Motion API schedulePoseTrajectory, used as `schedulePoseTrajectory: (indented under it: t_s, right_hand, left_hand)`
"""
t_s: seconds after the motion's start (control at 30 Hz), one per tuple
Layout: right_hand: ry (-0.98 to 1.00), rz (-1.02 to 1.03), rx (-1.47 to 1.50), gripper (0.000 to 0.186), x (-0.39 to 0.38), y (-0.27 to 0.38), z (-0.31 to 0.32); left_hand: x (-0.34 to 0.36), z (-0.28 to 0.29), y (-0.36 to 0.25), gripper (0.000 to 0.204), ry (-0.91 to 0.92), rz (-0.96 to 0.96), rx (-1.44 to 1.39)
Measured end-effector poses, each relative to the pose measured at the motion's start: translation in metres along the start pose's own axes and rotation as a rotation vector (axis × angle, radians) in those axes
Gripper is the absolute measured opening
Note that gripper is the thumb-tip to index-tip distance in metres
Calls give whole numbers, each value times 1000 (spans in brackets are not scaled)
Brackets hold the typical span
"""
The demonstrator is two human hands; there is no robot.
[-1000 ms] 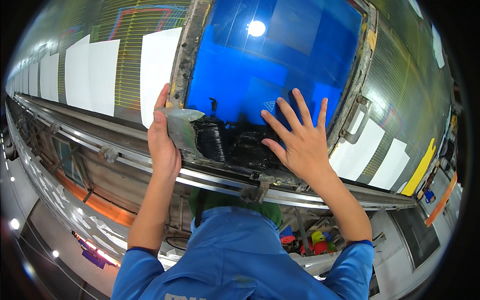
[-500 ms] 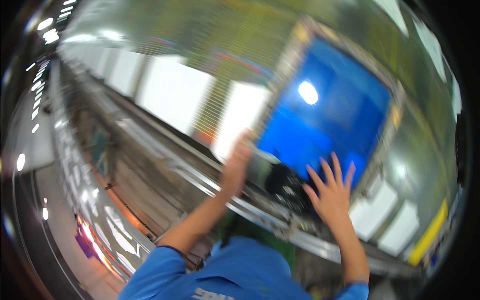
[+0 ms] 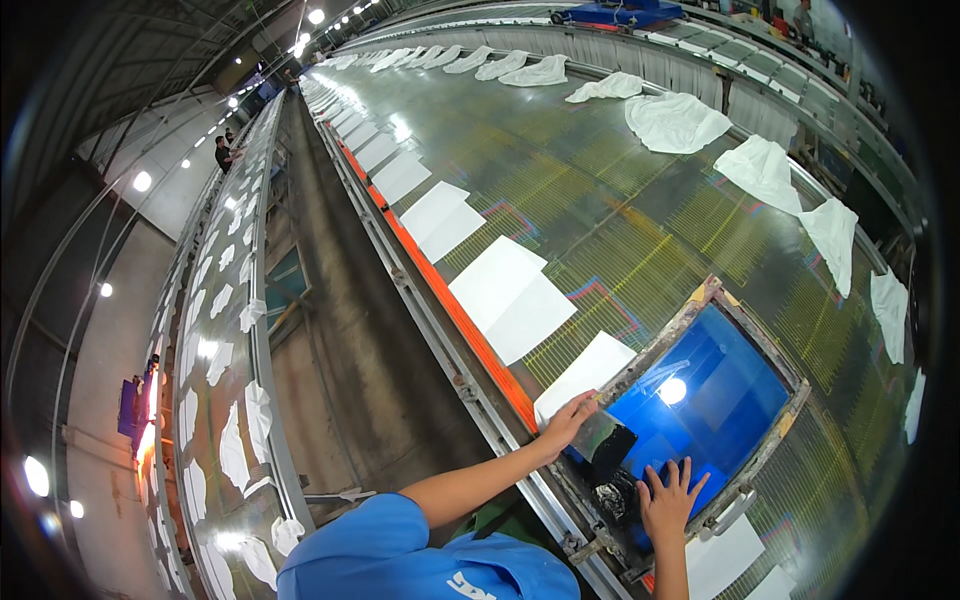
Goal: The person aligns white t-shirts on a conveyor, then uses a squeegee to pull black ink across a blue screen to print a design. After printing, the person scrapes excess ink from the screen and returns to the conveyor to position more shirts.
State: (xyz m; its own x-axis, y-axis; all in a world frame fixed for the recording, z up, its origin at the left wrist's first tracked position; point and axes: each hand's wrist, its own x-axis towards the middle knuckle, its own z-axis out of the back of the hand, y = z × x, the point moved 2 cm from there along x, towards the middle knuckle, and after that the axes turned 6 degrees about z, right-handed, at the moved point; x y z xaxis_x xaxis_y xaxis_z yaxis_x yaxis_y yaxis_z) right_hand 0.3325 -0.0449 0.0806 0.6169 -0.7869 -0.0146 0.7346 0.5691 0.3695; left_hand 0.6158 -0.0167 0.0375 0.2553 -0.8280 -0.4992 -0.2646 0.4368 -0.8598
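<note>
A blue printing screen in a stained frame lies at the lower right of the long glass-like table. My left hand grips a flat metal squeegee with a black-coated face, at the screen's near-left corner. My right hand rests at the screen's near part, fingers apart and holding nothing, beside a glossy pool of black ink. A metal handle is on the frame's right side.
White pieces line the table's left edge, beside an orange rail; crumpled white fabric lies along its far edge. An aisle separates a second long table on the left. People stand in the distance.
The view has swung up and left, showing the length of the tables and the aisle; screen and hands now sit lower right. My hands keep much the same positions on screen and squeegee.
</note>
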Motion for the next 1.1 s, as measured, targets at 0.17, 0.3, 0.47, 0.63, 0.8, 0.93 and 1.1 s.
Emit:
schedulePoseTrajectory:
  t_s: [0.17, 0.3, 0.47, 0.63, 0.8, 0.93, 1.1]
  right_hand:
    - [-12, 23, -15, 38, 1, -1, -2]
    - [-6, 46, -49, 41, 0, -6, -3]
    - [71, 31, -73, 42, 5, -13, -7]
    - [86, 0, -28, 37, 8, -16, 3]
    - [-583, -152, 305, 27, -30, -93, 43]
    - [-706, -730, -12, 35, -75, -174, 48]
    - [-682, -521, -166, 34, -61, -126, 24]
  left_hand:
    - [6, 0, 3, 70, -17, 31, -12]
    - [11, -1, 7, 72, -55, 9, -72]
    - [21, 5, 14, 78, -29, 54, -136]
    - [24, 6, 13, 81, 22, 113, -190]
    - [18, 4, 12, 80, -129, 213, -56]
    - [17, 6, 7, 71, 11, 80, -170]
    - [16, 8, -1, 66, 26, 70, -189]
